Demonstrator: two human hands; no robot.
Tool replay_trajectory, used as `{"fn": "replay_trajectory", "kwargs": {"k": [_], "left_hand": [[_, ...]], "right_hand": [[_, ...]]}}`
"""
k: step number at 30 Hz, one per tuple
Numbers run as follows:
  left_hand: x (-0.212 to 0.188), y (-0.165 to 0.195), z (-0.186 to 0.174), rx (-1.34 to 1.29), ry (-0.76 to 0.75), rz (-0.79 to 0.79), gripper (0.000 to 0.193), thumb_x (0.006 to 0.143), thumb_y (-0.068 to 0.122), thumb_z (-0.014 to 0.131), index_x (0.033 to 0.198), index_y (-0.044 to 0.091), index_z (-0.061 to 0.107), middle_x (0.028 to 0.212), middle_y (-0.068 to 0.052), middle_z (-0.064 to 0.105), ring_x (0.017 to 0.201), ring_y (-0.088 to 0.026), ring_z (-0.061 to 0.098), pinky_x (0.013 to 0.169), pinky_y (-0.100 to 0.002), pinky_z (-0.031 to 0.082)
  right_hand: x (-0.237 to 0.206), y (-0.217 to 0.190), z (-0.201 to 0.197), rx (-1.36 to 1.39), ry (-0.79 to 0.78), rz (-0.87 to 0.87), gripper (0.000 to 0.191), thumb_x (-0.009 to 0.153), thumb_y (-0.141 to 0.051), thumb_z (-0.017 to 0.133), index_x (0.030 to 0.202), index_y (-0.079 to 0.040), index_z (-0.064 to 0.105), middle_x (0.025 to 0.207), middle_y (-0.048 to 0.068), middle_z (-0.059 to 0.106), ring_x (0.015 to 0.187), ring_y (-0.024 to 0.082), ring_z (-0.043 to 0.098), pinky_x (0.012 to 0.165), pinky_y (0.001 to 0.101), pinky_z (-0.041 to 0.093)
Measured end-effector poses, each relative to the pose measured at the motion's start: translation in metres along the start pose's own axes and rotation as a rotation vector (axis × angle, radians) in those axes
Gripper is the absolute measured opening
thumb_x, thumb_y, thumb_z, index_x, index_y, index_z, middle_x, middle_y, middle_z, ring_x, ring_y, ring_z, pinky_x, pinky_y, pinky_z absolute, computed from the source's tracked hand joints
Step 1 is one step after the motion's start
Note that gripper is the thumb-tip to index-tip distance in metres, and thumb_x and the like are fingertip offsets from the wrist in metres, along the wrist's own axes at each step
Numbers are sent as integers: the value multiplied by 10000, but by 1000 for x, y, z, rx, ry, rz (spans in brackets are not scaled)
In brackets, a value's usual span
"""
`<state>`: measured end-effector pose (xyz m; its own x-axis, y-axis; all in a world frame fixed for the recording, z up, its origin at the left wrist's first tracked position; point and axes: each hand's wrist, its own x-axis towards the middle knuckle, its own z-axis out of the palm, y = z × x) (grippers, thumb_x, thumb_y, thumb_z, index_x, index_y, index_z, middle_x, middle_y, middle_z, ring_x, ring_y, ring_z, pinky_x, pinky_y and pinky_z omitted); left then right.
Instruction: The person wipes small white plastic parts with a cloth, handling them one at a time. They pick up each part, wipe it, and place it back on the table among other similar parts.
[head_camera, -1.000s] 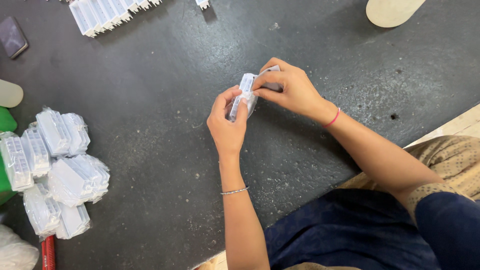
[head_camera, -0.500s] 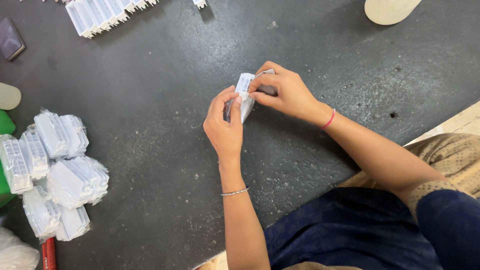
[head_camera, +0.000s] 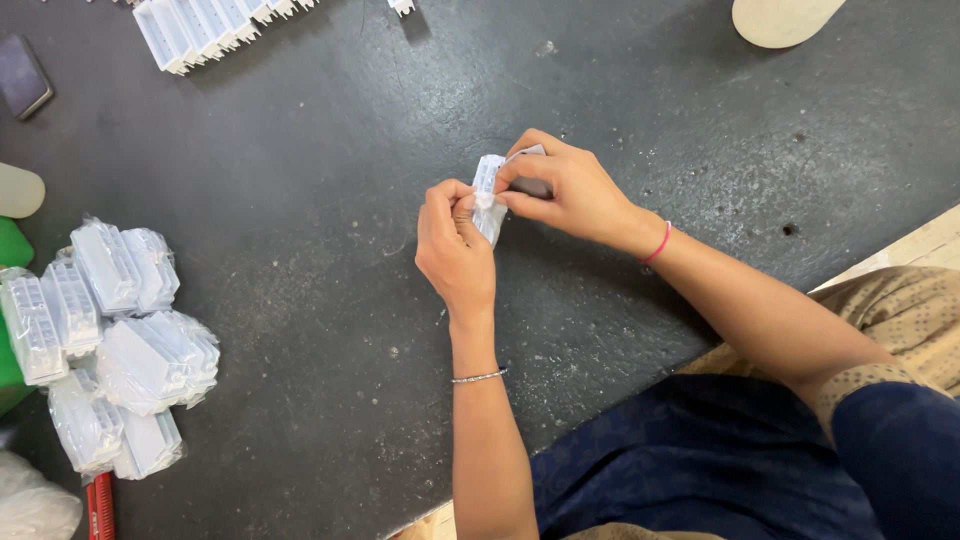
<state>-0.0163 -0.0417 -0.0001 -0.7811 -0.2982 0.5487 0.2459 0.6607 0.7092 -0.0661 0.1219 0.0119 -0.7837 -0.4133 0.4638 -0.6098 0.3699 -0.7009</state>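
Both my hands hold one small white plastic part in a clear bag (head_camera: 489, 190) just above the dark table (head_camera: 300, 200), near its middle. My left hand (head_camera: 455, 248) pinches the lower end with thumb and fingers. My right hand (head_camera: 565, 192) grips the upper end from the right, fingers curled over the bag's edge. A thin silver bracelet sits on my left wrist and a pink band on my right wrist.
A heap of bagged white parts (head_camera: 110, 340) lies at the left edge. A row of unbagged white parts (head_camera: 200, 28) sits at the top left, a dark phone (head_camera: 22, 75) beside it. A red-handled tool (head_camera: 100, 505) lies bottom left. A beige round object (head_camera: 785, 18) is top right.
Both hands with the bagged part have drifted slightly; my fingers have shifted their pinch on the bag. The heaps on the table have not moved.
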Motion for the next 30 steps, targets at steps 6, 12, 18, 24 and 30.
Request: {"fn": "replay_trajectory", "kwargs": {"k": [6,12,18,24,30], "left_hand": [[4,1,-8,-99,-53,-58,35,1031,93,619,1037,75,649,953,-55,717,868,-225,713,755,-360,557],[13,-2,-27,-203,-191,-39,161,945,131,743,1077,45,713,1028,-76,760,955,-204,749,871,-325,569],[13,-3,-28,-232,-229,-87,205,890,122,802,1075,50,751,1033,-74,772,966,-189,754,898,-312,575],[12,-4,-25,-280,-221,-105,215,881,107,811,1084,54,762,1069,-76,782,996,-190,761,922,-307,573],[12,0,-24,-256,-236,-72,215,874,99,807,1081,62,760,1102,-76,778,1034,-189,762,929,-311,571]], "right_hand": [[1,-3,-1,-5,10,-1,161,911,-199,795,1029,-105,736,1078,56,664,879,211,686,755,320,544],[2,-3,-3,10,8,7,162,908,-186,788,1039,-106,737,1092,54,662,862,196,685,741,319,546],[1,-1,0,43,-7,-3,159,918,-165,782,1053,-96,733,1091,55,655,865,186,673,744,313,540],[2,-1,0,19,3,-41,166,922,-154,776,1068,-94,724,1088,55,653,867,196,682,743,315,545],[0,-5,1,-155,43,-88,160,921,-153,779,1061,-108,717,1096,54,660,827,225,684,698,333,538]]}}
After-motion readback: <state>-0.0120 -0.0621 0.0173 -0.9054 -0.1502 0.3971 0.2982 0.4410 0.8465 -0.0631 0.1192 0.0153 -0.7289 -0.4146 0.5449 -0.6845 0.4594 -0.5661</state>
